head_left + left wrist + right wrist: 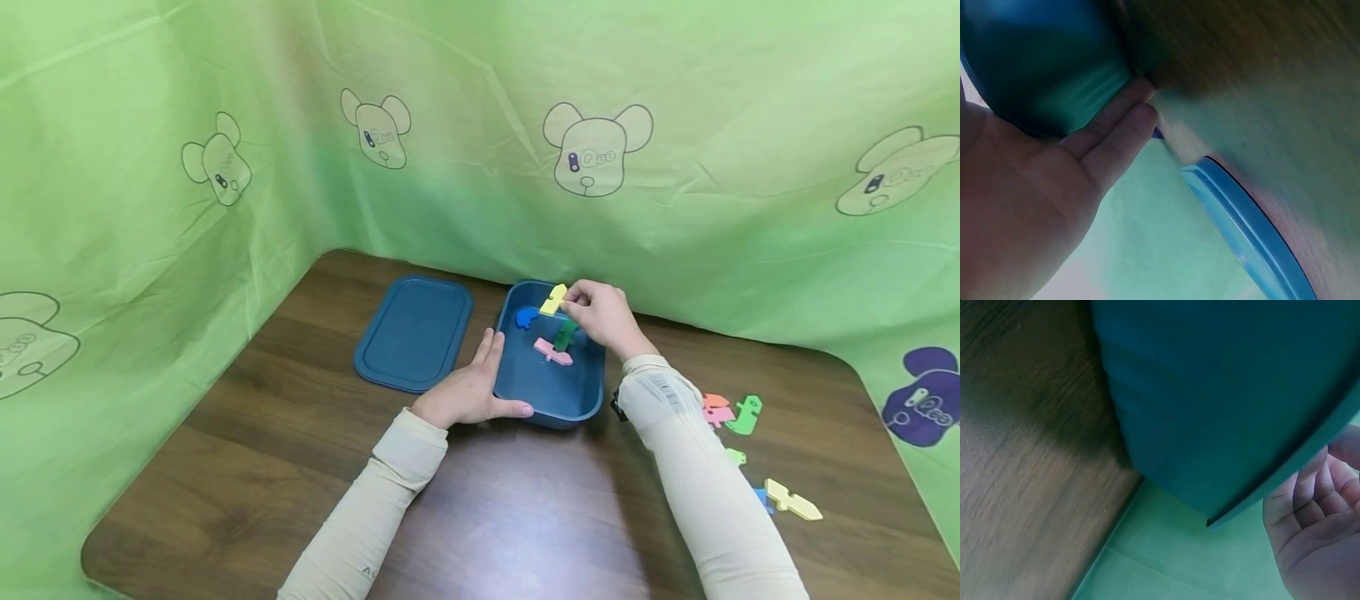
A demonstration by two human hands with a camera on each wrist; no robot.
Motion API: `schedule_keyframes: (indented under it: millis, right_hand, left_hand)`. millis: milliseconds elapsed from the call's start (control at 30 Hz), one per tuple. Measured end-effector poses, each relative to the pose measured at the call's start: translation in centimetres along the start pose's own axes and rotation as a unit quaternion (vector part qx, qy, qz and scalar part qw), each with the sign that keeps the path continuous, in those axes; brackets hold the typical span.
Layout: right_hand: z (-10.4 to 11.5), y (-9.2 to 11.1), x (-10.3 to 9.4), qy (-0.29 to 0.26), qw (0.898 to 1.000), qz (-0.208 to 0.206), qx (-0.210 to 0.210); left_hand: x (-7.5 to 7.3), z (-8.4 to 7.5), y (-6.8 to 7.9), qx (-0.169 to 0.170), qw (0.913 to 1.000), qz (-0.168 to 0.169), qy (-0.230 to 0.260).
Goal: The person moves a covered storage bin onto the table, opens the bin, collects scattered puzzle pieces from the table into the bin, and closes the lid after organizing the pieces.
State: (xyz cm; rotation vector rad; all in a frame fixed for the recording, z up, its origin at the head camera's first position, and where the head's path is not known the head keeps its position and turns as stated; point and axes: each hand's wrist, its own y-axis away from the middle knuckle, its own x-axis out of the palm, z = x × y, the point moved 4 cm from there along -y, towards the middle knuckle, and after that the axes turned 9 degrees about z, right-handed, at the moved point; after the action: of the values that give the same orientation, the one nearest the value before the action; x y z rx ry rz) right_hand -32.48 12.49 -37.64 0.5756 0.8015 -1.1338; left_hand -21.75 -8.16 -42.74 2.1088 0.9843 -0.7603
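A blue rectangular box (551, 397) stands uncovered on the table. My left hand (472, 392) rests against its near left corner, fingers straight along the left side and thumb by the front rim. In the left wrist view, the left hand's fingers (1119, 134) lie against the box wall. Over the far right part of the box, my right hand (602, 315) pinches a flat yellow arrow-shaped piece (553, 300) between thumb and fingertips. Inside the box are a blue piece (526, 317), a dark green piece (566, 335) and a pink arrow-shaped piece (553, 352).
The blue lid (415, 333) lies flat left of the box. On the right, partly behind the right forearm, are a green piece (745, 415), a pink piece (718, 416), a yellow piece (793, 500) and several others. A green curtain (480, 183) hangs behind the table.
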Motion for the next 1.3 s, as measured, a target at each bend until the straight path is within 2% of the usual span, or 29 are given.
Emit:
schedule_keyframes:
  millis: [533,1300]
  right_hand:
    - [-0.8,-0.6,0.3,-0.019,0.999,0.001,0.026]
    - [-0.8,-1.2,0.5,-0.027,0.999,-0.009,0.021]
  left_hand:
    - [0.0,0.2,-0.2,0.0,1.0,-0.002,-0.003]
    - [0.0,0.1,0.0,0.004,1.0,-0.002,0.005]
